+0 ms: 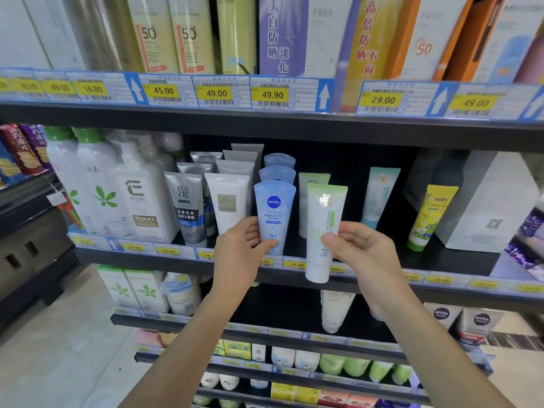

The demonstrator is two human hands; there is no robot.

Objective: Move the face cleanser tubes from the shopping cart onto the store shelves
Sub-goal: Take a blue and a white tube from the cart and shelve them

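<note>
On the middle dark shelf (441,257), tall white bottles with green leaf prints (97,187) stand at the far left. Next to them come a grey tube marked MEN (188,210) and a white tube with a beige square label (228,201). The left hand (240,248) grips the lower part of a blue Nivea cleanser tube (275,210), thumb across its front. This tube stands cap-down at the head of a row of like blue tubes. Just beside it, the right hand (365,254) holds a white cleanser tube with a green top (323,228). The tube is upright, and its cap hangs below the shelf's price strip. Further right stand a pale teal tube (379,195), a leaning yellow tube with a green cap (431,216) and a white box (488,207).
</note>
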